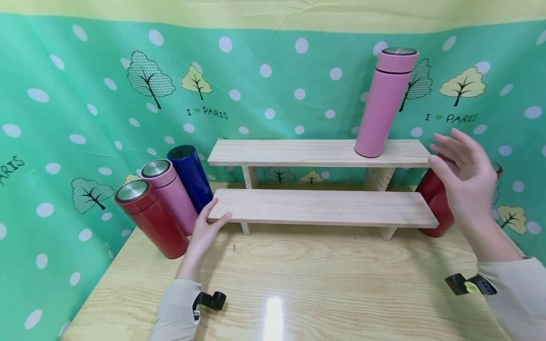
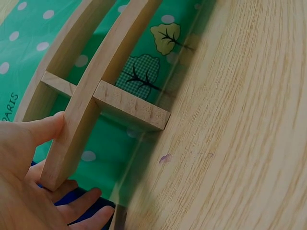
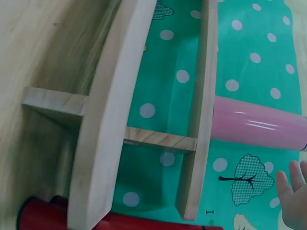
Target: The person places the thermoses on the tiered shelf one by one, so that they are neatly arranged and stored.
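A two-tier wooden shelf (image 1: 324, 207) stands on the table. My left hand (image 1: 204, 233) grips the left end of its lower board, thumb on the front edge and fingers round the end, as the left wrist view shows. On the right of the upper board a pink thermos bottle (image 1: 384, 106) stands upright. My right hand (image 1: 473, 182) is raised beyond the shelf's right end, fingers spread and holding nothing. Behind it a red thermos bottle (image 1: 436, 208) is partly hidden; the right wrist view shows red bottles (image 3: 144, 222) low beside the shelf.
Left of the shelf stand a red bottle (image 1: 153, 220), a pink bottle (image 1: 172, 196) and a dark blue bottle (image 1: 192, 177) close together. A green dotted cloth (image 1: 273, 85) hangs behind. The wooden tabletop (image 1: 324, 284) extends in front of the shelf.
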Demonstrator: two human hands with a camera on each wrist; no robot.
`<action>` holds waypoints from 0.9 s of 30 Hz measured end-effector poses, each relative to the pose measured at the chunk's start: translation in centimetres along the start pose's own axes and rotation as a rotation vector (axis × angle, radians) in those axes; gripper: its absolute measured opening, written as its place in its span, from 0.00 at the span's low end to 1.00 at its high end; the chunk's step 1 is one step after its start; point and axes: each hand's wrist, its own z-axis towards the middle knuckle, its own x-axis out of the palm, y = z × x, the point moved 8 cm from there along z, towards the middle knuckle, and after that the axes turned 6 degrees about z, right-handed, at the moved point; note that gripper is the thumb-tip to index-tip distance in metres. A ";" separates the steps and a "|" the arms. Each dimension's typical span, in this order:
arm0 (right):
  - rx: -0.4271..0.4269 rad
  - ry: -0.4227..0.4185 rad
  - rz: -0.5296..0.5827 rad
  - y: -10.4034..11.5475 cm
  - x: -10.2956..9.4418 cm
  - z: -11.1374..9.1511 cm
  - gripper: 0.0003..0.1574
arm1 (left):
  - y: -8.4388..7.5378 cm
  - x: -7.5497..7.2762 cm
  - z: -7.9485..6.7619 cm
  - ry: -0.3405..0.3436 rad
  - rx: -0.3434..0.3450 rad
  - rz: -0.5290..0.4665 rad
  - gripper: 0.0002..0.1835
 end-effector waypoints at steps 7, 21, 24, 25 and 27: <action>-0.002 -0.018 -0.297 0.5 -2.2 -1.8 0.36 | -0.1 0.0 0.1 -0.008 -0.008 0.000 0.40; 0.027 -0.017 -0.523 -0.2 -7.8 -5.7 0.36 | -0.3 -0.1 0.1 -0.006 -0.017 0.020 0.40; 0.068 -0.038 -0.502 -1.0 -8.9 -6.2 0.35 | -0.3 -0.1 0.0 -0.003 -0.012 0.025 0.40; 0.080 -0.043 -0.493 -1.3 -9.3 -6.4 0.35 | -0.3 -0.1 0.0 -0.002 -0.008 0.026 0.40; 0.099 -0.058 -0.467 -1.8 -9.9 -6.6 0.35 | -0.2 0.0 0.1 0.000 -0.006 0.028 0.40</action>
